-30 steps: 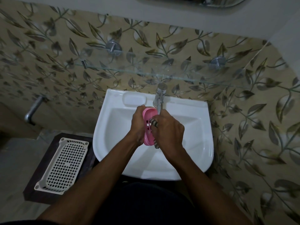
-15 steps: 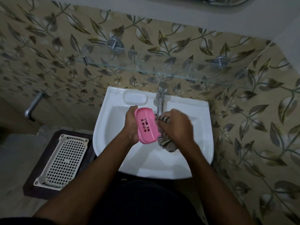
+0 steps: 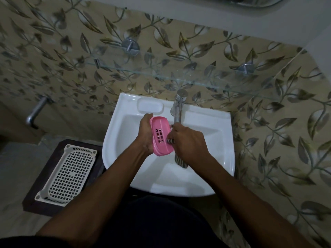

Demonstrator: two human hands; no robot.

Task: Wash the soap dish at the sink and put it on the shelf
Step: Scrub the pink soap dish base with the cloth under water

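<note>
tap (image 3: 178, 108) over sink (image 3: 220, 140); left hand (image 3: 146, 136) grips soap dish (image 3: 161, 136), right hand (image 3: 189, 142) clutches cloth (image 3: 180, 161).

White mesh tray (image 3: 67, 170) on dark stool (image 3: 41, 194), wall pipe (image 3: 35, 111) nr.

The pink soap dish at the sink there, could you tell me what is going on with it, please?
A person is washing the pink soap dish over the white sink. The left hand holds it on edge, and the right hand presses a striped cloth against its slotted face, just below the tap. The glass shelf above holds nothing visible, so the dish has not yet been put there.
</note>
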